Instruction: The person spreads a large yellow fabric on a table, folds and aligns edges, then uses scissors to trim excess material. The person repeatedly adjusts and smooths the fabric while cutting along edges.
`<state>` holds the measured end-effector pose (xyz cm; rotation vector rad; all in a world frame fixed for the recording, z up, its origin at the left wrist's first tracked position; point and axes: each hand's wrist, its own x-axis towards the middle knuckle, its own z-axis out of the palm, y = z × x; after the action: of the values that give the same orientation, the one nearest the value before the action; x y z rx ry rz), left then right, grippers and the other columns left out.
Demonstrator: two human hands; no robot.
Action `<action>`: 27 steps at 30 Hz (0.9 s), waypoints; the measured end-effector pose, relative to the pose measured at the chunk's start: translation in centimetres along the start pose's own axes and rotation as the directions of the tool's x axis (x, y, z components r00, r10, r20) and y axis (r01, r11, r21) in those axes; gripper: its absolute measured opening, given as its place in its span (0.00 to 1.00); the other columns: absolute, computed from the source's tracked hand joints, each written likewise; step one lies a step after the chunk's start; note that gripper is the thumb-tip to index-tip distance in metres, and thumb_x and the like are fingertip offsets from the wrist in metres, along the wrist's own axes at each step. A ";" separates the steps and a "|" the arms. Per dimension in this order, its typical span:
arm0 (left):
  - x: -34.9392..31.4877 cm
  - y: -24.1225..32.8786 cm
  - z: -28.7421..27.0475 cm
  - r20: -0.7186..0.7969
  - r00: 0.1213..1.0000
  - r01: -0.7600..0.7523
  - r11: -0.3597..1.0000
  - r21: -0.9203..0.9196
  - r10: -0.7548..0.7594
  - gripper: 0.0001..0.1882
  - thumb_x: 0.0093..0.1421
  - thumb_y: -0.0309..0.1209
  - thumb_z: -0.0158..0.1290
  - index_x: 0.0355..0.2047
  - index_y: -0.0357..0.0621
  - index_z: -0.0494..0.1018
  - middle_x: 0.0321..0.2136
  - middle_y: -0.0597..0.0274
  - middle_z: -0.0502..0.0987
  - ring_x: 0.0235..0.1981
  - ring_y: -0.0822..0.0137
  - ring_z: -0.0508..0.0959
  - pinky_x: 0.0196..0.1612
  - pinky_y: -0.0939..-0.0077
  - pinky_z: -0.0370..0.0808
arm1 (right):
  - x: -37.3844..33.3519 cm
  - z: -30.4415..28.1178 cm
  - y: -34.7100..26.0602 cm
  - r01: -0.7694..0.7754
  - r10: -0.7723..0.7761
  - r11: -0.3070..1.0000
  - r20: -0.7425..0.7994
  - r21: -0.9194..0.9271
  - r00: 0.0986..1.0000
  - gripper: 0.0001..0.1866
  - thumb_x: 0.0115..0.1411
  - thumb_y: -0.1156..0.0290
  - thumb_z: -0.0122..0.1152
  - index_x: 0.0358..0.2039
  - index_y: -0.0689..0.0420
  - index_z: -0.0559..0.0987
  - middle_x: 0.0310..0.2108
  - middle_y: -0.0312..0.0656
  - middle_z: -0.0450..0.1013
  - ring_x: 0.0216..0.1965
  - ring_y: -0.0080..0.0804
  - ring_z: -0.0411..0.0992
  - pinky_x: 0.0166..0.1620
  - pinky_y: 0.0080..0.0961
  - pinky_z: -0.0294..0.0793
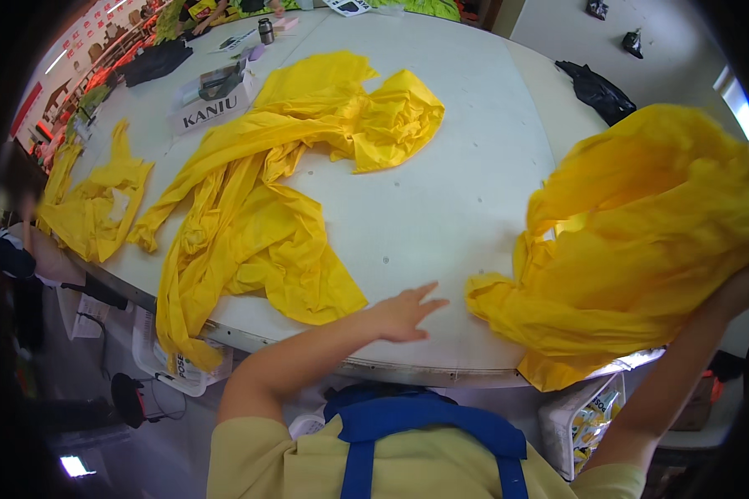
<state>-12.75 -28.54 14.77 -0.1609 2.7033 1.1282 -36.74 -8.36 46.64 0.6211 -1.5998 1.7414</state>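
Note:
On the right, a crumpled yellow garment (632, 258) bulges up above the table, its lower edge hanging over the front rim. My right hand (734, 293) is raised at its far right side and holds it up; the cloth hides most of the fingers. My left hand (409, 314) hovers over the table's front edge with fingers spread and nothing in them. Between that hand and the garment's left tip there is a small gap. A second yellow garment (283, 249) lies bunched across the table left of my left hand, one end drooping over the edge.
The white table (441, 224) curves around in front of me. Further left lies another yellow piece (100, 204), near a person's arm (54, 258). A white box (212, 104), a flask (265, 32) and black bags (597, 91) stand farther back. White bins (570, 420) sit below.

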 end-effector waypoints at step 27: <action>13.1 -29.5 -34.1 -0.861 0.435 -0.115 0.933 -0.342 -0.262 0.15 0.53 0.29 0.51 0.42 0.40 0.68 0.38 0.64 0.70 0.38 0.72 0.68 0.43 0.77 0.67 | -34.0 -4.1 29.7 -0.959 0.917 0.180 0.389 -0.217 0.085 0.29 0.55 0.79 0.49 0.59 0.63 0.60 0.54 0.46 0.63 0.51 0.38 0.66 0.51 0.29 0.69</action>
<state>-25.23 -73.75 14.78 -1.3169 3.1903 1.9156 -36.43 -10.14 1.33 -0.2062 -2.6125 2.7581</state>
